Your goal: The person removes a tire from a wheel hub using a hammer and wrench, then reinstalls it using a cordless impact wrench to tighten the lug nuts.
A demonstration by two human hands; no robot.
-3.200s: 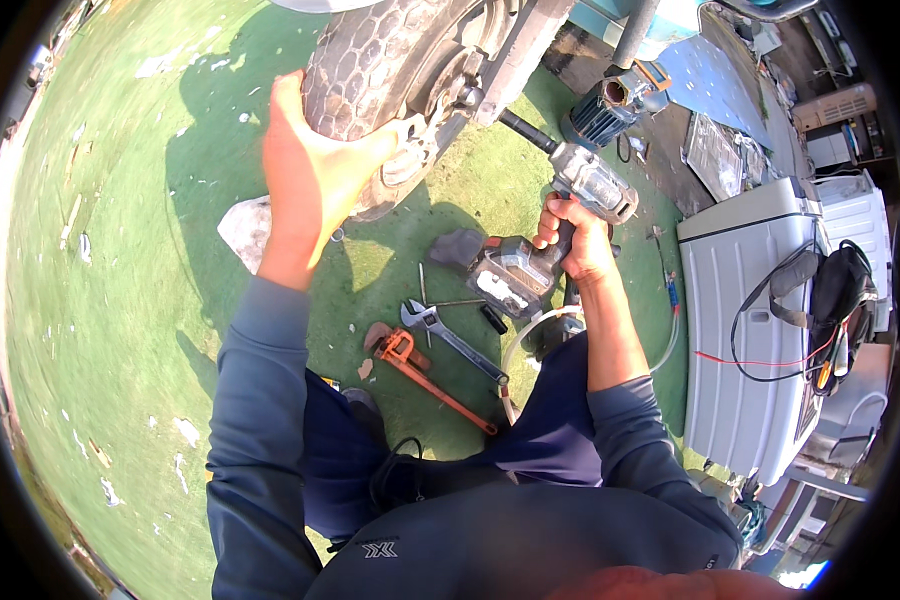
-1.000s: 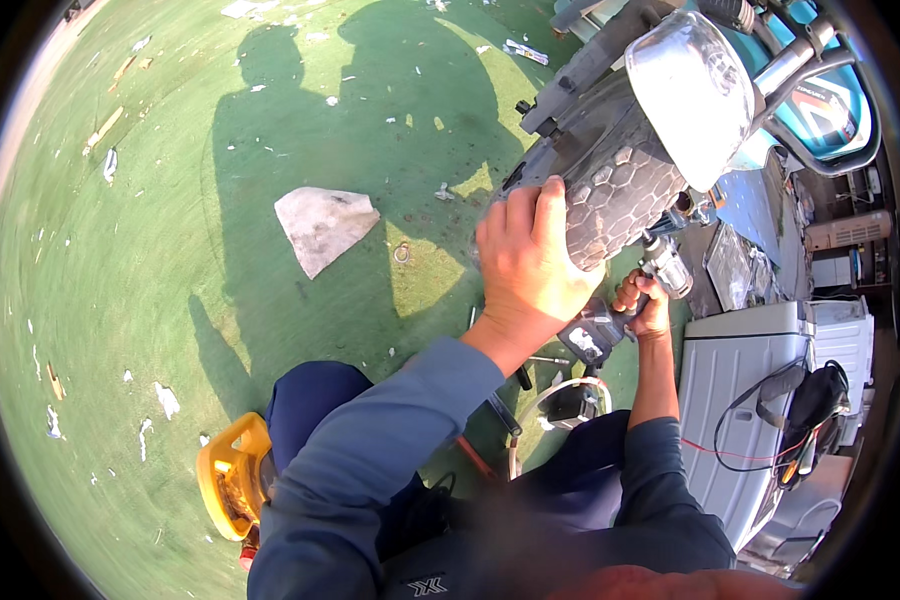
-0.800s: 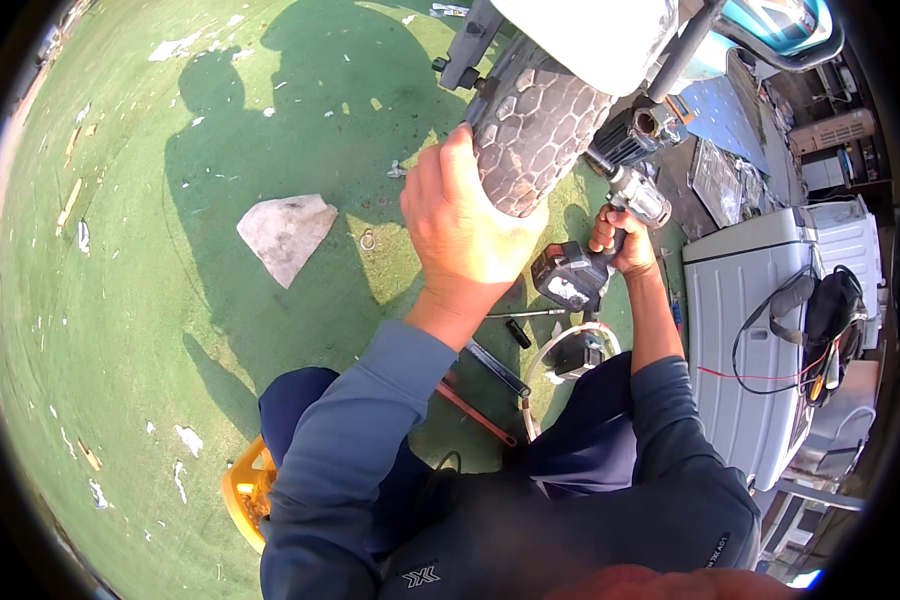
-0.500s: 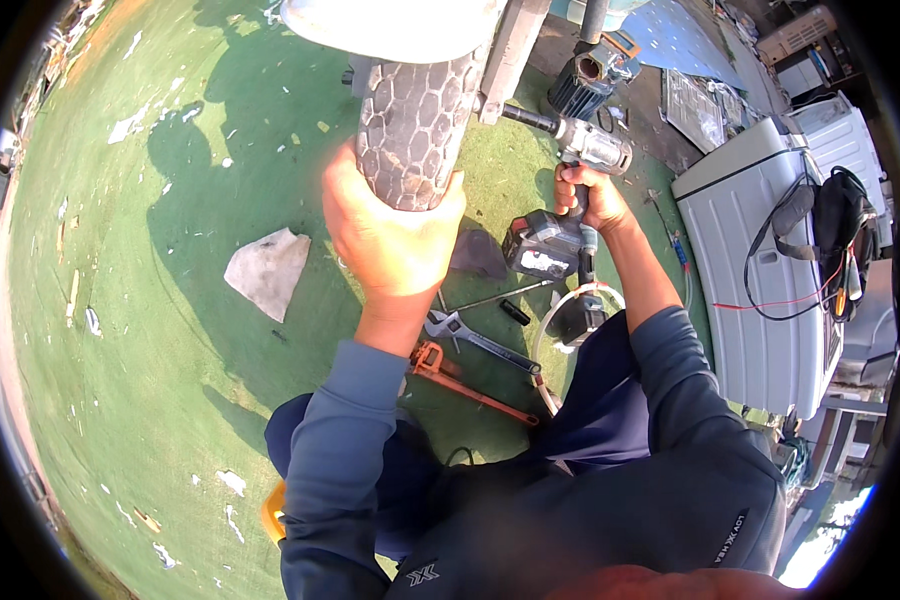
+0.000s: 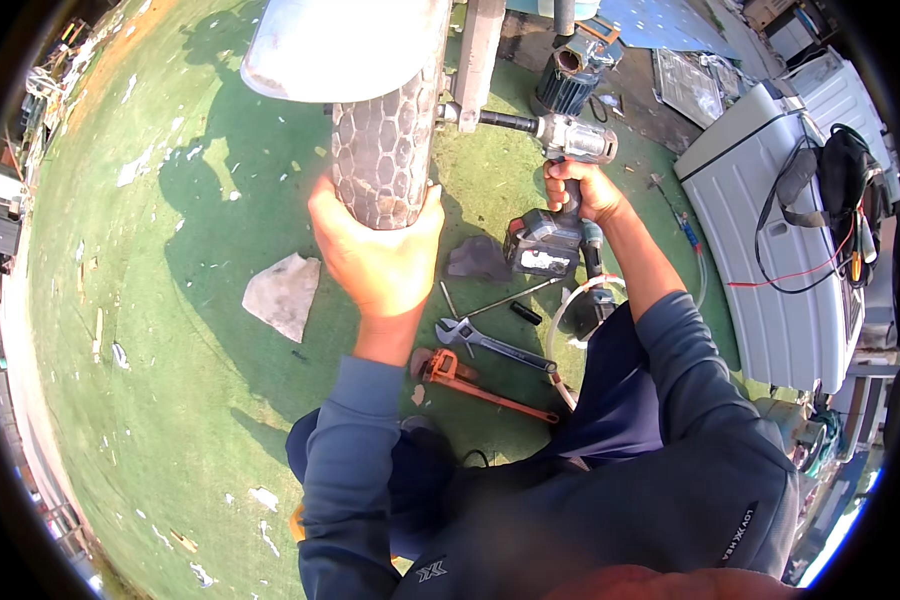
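My left hand grips a small black tyre with a hexagon tread, thumb on its right side and fingers round its left. A white mudguard covers the tyre's upper part. My right hand is wrapped round the handle of a cordless impact wrench, its battery hanging below. The wrench's dark extension points left and meets the wheel's axle end, beside the grey metal fork leg. Whether the socket fully covers the nut cannot be made out.
On the green ground lie an adjustable wrench, an orange pipe wrench, a black socket, a thin rod and a pale cloth. A second power tool stands near my right knee. A white appliance is at right.
The wheel and mudguard appear shifted left in the picture, while tools on the ground appear lower and slightly right. Both hands keep their holds.
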